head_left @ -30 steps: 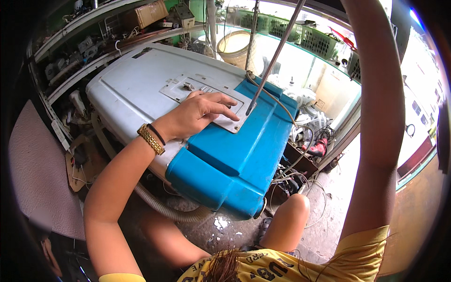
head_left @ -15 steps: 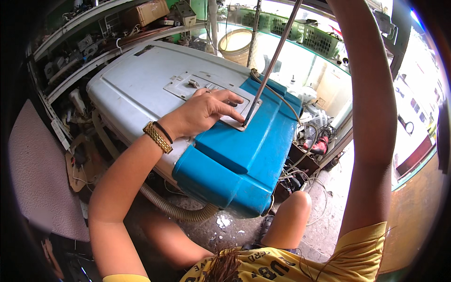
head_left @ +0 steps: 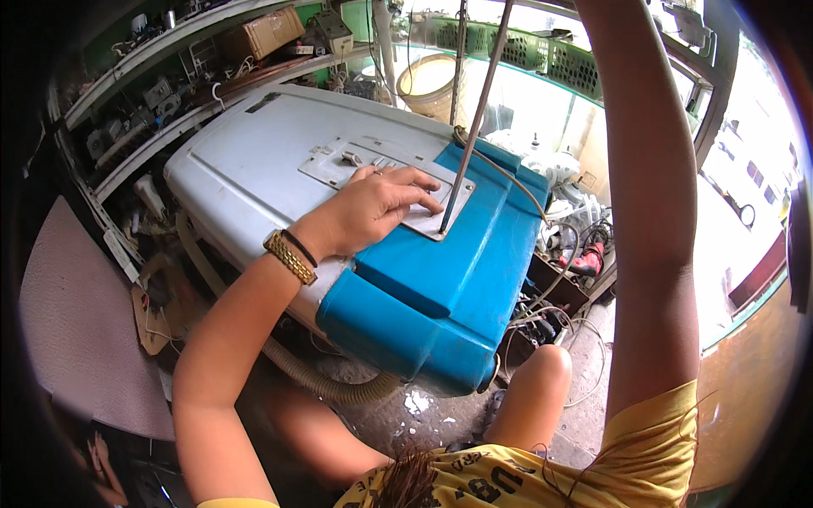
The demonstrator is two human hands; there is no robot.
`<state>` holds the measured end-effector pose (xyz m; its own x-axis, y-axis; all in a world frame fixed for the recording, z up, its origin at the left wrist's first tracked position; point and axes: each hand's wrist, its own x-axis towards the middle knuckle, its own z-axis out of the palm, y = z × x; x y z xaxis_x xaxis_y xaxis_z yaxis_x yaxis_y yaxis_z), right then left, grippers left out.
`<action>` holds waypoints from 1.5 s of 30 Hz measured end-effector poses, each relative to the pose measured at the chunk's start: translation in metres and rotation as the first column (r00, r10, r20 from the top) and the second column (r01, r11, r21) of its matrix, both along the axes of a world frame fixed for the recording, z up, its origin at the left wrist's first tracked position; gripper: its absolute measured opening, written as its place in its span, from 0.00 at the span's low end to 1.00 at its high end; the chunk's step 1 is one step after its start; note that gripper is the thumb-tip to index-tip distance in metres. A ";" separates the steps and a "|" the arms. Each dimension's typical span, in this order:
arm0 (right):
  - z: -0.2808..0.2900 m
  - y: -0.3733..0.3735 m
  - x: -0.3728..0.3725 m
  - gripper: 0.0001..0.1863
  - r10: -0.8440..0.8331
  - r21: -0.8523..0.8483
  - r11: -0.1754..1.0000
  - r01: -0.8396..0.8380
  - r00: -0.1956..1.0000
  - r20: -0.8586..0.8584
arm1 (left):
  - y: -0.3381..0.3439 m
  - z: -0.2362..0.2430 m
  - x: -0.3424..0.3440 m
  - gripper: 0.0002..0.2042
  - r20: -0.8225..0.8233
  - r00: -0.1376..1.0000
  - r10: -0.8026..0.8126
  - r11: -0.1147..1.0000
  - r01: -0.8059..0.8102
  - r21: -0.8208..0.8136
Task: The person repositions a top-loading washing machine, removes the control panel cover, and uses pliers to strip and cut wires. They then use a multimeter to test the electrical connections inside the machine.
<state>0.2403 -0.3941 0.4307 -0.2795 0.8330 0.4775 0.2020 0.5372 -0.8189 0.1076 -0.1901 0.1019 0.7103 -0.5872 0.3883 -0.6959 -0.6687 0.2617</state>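
A large white and blue appliance [head_left: 406, 262], by its hose and shape likely a washing machine, lies with a rectangular panel [head_left: 329, 161] facing up. On that panel rests my left hand [head_left: 373, 207], fingers spread and holding nothing. Its index finger is just beside the lower end of a long, thin metal shaft [head_left: 477, 118], likely a screwdriver. The shaft's tip meets the panel's near corner, at a screw spot too small to make out. My right arm reaches up past the top edge, so the right hand and the shaft's upper end are hidden.
Shelves [head_left: 157, 106] crowded with parts line the far left. Green baskets [head_left: 576, 68] and a round cream tub [head_left: 426, 83] stand behind. A corrugated hose [head_left: 334, 383] curves under the appliance. Cables and a red tool [head_left: 584, 259] lie at the right, near my knee.
My left index finger has lifted back from the shaft's tip. The shaft stands slightly more upright, its tip still at the panel's corner. The whole view has shifted a little.
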 end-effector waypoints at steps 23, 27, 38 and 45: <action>-0.057 0.029 -0.093 0.24 -0.947 0.608 0.152 0.779 0.291 -0.136 | 0.011 0.003 0.002 0.18 0.018 0.998 -0.067 0.995 0.068 -0.073; -0.006 0.009 0.027 0.22 -0.393 0.200 0.894 0.400 0.916 -0.077 | 0.001 -0.003 0.014 0.17 0.006 0.993 -0.117 0.989 0.117 -0.091; -0.031 0.040 -0.042 0.17 -0.714 0.409 0.482 0.775 0.618 -0.329 | 0.005 0.009 0.001 0.15 0.088 0.989 -0.118 0.993 0.116 0.028; -0.009 0.028 0.015 0.21 -0.458 0.251 0.800 0.545 0.825 -0.330 | -0.008 0.004 0.011 0.11 0.005 0.985 -0.171 0.978 0.171 -0.119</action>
